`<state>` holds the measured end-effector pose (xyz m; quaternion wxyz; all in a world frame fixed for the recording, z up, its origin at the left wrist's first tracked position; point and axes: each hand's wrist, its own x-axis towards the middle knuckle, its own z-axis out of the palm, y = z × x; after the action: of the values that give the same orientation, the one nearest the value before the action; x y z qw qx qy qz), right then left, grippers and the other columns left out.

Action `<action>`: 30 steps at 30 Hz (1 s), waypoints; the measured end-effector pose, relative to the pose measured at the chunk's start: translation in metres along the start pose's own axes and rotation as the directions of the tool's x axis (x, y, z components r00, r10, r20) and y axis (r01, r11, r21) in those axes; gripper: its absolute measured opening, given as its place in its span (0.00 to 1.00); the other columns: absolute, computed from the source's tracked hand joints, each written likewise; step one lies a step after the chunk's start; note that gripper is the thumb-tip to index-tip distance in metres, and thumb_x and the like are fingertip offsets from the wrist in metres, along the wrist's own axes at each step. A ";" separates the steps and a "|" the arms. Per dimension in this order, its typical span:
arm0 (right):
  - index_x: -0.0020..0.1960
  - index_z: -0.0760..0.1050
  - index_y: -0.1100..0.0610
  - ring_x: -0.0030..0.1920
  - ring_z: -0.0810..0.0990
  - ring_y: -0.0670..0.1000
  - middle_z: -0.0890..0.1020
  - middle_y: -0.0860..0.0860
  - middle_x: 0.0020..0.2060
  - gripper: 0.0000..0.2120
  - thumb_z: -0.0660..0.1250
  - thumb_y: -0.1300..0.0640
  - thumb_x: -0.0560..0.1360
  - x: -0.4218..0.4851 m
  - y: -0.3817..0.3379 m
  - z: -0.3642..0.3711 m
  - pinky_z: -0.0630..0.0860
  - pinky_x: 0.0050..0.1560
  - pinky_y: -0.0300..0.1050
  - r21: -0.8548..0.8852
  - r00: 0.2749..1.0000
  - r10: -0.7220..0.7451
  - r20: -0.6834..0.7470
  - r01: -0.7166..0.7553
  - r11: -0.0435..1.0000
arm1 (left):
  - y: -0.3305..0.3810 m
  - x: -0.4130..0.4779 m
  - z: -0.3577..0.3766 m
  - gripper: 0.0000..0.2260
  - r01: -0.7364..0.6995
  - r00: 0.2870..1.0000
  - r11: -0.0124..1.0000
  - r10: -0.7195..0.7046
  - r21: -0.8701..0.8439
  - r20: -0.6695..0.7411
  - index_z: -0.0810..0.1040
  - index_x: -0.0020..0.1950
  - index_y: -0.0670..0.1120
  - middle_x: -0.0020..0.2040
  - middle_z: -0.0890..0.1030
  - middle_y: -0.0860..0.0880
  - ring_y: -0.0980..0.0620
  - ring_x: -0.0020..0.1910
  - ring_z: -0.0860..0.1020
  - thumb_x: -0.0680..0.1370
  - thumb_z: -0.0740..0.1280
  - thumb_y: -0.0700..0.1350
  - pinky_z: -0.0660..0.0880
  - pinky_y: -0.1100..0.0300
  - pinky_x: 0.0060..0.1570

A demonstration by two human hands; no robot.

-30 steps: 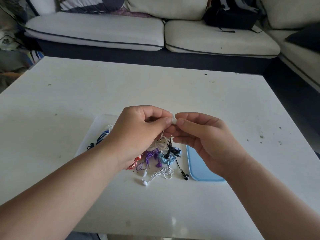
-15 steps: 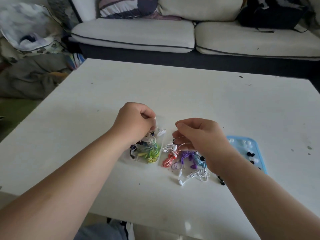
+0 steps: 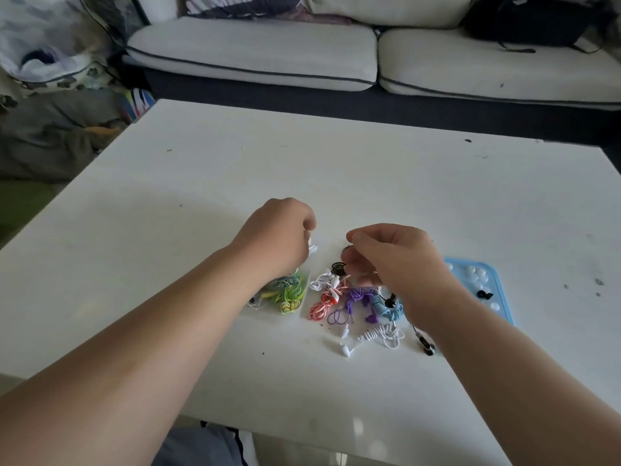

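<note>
My left hand point(image 3: 279, 237) is curled over the clear tray point(image 3: 304, 299) and grips a white earphone point(image 3: 312, 247), which pokes out under the fingers. The tray holds green and yellow earphone coils point(image 3: 289, 294). My right hand point(image 3: 396, 257) hovers above a loose pile of red-white point(image 3: 324, 302), purple point(image 3: 359, 297), light blue point(image 3: 389, 307) and white point(image 3: 379, 334) earphones. Its thumb and forefinger are pinched on a tiny ear tip that hardly shows. A blue tray point(image 3: 500, 297) of white and black ear tips lies right of that hand.
Everything lies on a white table point(image 3: 336, 169) whose near edge is close to me. A black earbud point(image 3: 426, 346) lies by my right forearm. A pale sofa point(image 3: 255, 52) with a black bag point(image 3: 527, 21) runs along the back. Clutter fills the floor at left.
One second ago both hands met over the pile on one white earphone. They have parted: the left carried the earphone over the clear tray, the right stayed pinched above the pile.
</note>
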<state>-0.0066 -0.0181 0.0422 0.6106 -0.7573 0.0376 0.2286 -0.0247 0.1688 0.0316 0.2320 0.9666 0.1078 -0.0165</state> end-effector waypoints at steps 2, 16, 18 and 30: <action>0.50 0.84 0.60 0.37 0.85 0.55 0.88 0.57 0.39 0.07 0.68 0.60 0.80 -0.004 0.003 -0.013 0.85 0.45 0.52 -0.023 1.000 -0.002 -0.003 0.002 1.000 | 0.015 -0.011 0.001 0.10 -0.092 0.995 0.996 0.092 0.003 -0.028 0.83 0.59 0.51 0.57 0.82 0.49 0.47 0.56 0.80 0.80 0.66 0.42 0.78 0.53 0.55; 0.51 0.79 0.52 0.42 0.87 0.61 0.87 0.58 0.40 0.13 0.58 0.64 0.78 -0.016 0.042 -0.081 0.83 0.45 0.54 -0.737 0.963 0.211 0.166 -0.021 0.675 | 0.076 -0.048 0.069 0.11 -0.361 0.870 0.922 0.278 0.143 0.407 0.71 0.45 0.52 0.42 0.76 0.54 0.46 0.47 0.80 0.75 0.71 0.55 0.77 0.53 0.45; 0.57 0.77 0.50 0.47 0.87 0.63 0.87 0.59 0.43 0.18 0.56 0.65 0.75 -0.017 0.043 -0.086 0.83 0.50 0.56 -0.771 0.941 0.269 0.205 -0.014 0.637 | 0.082 -0.052 0.076 0.15 -0.371 0.863 0.905 0.252 0.211 0.438 0.65 0.49 0.53 0.45 0.74 0.53 0.44 0.50 0.78 0.75 0.71 0.55 0.73 0.53 0.45; 0.72 0.68 0.40 0.53 0.84 0.54 0.81 0.46 0.58 0.24 0.61 0.58 0.79 -0.042 0.044 -0.085 0.83 0.55 0.57 -0.642 0.927 0.158 0.341 0.107 0.759 | 0.103 -0.046 0.019 0.12 0.084 0.885 0.953 0.063 -0.292 0.462 0.81 0.50 0.51 0.37 0.85 0.51 0.56 0.28 0.78 0.77 0.60 0.39 0.70 0.61 0.31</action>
<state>-0.0336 -0.1184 0.0310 0.3021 -0.8630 -0.1508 0.3759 -0.0470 0.0614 0.0645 0.3968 0.8862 0.0555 -0.2327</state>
